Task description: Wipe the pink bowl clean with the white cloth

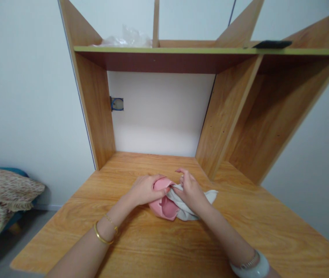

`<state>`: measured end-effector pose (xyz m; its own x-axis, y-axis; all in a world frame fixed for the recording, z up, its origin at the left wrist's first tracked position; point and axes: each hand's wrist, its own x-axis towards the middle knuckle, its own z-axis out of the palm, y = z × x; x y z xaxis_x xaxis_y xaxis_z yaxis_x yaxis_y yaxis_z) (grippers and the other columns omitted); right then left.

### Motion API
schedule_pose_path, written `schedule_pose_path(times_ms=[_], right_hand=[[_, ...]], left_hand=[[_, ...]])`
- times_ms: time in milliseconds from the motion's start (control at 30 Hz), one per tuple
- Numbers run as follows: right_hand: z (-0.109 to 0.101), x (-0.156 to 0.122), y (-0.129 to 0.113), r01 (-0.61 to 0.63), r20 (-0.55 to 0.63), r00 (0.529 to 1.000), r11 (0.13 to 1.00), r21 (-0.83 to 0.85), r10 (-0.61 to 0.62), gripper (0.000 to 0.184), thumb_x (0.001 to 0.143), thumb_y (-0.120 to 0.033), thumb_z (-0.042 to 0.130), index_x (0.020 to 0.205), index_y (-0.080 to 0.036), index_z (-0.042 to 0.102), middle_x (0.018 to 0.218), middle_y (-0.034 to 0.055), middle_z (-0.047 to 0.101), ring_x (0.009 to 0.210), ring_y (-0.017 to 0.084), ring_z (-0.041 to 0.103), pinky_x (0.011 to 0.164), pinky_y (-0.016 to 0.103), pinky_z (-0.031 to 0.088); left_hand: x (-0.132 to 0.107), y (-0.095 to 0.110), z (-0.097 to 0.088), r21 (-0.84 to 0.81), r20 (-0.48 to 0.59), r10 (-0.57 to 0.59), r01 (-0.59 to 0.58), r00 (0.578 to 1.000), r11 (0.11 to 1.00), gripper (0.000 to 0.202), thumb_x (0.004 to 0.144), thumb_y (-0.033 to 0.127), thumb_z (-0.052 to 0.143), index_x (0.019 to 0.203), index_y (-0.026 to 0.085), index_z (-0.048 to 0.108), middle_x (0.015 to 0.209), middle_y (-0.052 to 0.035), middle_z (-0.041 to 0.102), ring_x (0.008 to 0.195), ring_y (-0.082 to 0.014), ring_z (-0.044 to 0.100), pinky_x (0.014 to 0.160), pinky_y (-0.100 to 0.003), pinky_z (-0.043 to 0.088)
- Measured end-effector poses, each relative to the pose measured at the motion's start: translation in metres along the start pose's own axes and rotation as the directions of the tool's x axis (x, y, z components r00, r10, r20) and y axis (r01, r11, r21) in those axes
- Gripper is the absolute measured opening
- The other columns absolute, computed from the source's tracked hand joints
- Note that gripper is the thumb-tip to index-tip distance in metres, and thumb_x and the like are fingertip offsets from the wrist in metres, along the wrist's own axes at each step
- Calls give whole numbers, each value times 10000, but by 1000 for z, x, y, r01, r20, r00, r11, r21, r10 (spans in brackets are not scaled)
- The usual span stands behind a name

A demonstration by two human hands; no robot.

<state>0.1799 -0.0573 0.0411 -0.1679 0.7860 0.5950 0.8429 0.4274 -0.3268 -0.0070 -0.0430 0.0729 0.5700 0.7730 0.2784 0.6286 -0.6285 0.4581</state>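
Largest element: a pale wall (31, 77) behind a wooden shelf unit (225, 112), which has upright dividers and 1 long upper shelf edged in yellow-green. The shelf unit stands along the rear of a wood-grain counter (141, 247). At left, near the floor, is part of a bed (18, 171) with a blue edge, overlaid by a patterned, fringed cover (8, 189).

Crumpled clear plastic (129, 39) lies at the left end of the upper shelf. The 2 hands meet over the middle of the counter. The left hand (145, 190) is clamped on the upper left side of a pink item (155, 207), whose hollow opening is visible. The right hand (192, 193) is closed on a grey cloth (186, 212), thumb pressed into it, index finger raised; the cloth touches the pink item's right side and spreads beyond the wrist.

A dark flat object (272, 44) rests at the right of the upper shelf; any marking is too small to read. A recessed wall box (118, 104) shows blue cable. Smallest: a white bangle (254, 269) on the right forearm and a gold bangle (99, 235) on the left.
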Motion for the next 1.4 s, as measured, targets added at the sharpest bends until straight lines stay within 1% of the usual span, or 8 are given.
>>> schedule_pose_path(times_ms=[233, 400, 533, 700, 900, 1100, 1267, 1400], right_hand=[[-2, 0, 0, -61, 104, 994, 985, 164, 44, 310, 773, -281, 456, 1049, -161, 381, 554, -65, 413, 577, 160, 494, 546, 232, 343], [13, -3, 12, -141, 38, 990, 955, 262, 135, 283, 751, -238, 438, 1015, -177, 355, 596, -52, 449, 588, 162, 502, 557, 245, 357], [24, -5, 23, -213, 27, 976, 922, 323, 216, 260, 737, -210, 425, 986, -187, 351, 630, -34, 502, 582, 166, 519, 578, 271, 384], [32, -5, 30, -312, 49, 945, 848, 428, 323, 267, 732, -219, 431, 977, -194, 330, 565, -60, 483, 488, 151, 487, 489, 253, 364], [28, 0, 23, -390, 54, 914, 838, 381, 401, 349, 676, -211, 490, 988, -183, 337, 522, -85, 455, 440, 135, 459, 440, 224, 316], [11, 2, 10, -275, -7, 959, 940, 201, 282, 408, 721, -231, 471, 1110, -161, 369, 475, -103, 396, 458, 147, 476, 475, 221, 309], [1, 1, 8, -33, -68, 997, 999, 5, 33, 440, 761, -246, 485, 1175, -140, 381, 557, -40, 485, 617, 193, 535, 606, 278, 391], [-6, 0, 6, 162, -67, 983, 980, -111, -170, 427, 765, -208, 492, 1179, -153, 405, 729, 37, 575, 763, 212, 556, 719, 329, 408]], left_hand=[[3, -7, 7, -130, -53, 1, -8, 999, 991, 496, 836, 523, 349, 1110, 186, 589, 1092, -78, 634, 992, -240, 571, 845, -324, 419], [9, -23, 13, -359, -18, -18, 11, 1000, 933, 565, 875, 539, 218, 1061, 158, 592, 1066, -77, 632, 969, -206, 564, 869, -314, 410], [9, -33, 17, -411, -25, -81, 64, 996, 910, 601, 821, 587, 344, 1194, 137, 484, 1157, -124, 574, 1015, -235, 542, 902, -351, 392], [7, -32, 28, -414, -3, -94, 84, 996, 906, 900, 690, 556, 577, 1370, 102, 200, 1291, -180, 448, 1131, -273, 477, 956, -387, 365], [7, -21, 30, -339, -83, -55, 24, 995, 940, 758, 705, 397, 591, 1341, 113, 291, 1312, -144, 442, 1186, -249, 433, 1013, -367, 321], [5, -11, 20, -195, -72, -2, -13, 997, 981, 668, 673, 267, 561, 1310, 183, 375, 1287, -81, 493, 1147, -236, 475, 989, -348, 358], [1, -2, 10, -85, -17, 35, -36, 999, 996, 697, 660, 280, 559, 1324, 212, 359, 1286, -58, 499, 1124, -239, 496, 961, -351, 387], [-2, 5, 7, -19, 19, 83, -83, 996, 996, 708, 654, 326, 573, 1322, 206, 370, 1269, -66, 515, 1115, -253, 502, 967, -372, 376]])
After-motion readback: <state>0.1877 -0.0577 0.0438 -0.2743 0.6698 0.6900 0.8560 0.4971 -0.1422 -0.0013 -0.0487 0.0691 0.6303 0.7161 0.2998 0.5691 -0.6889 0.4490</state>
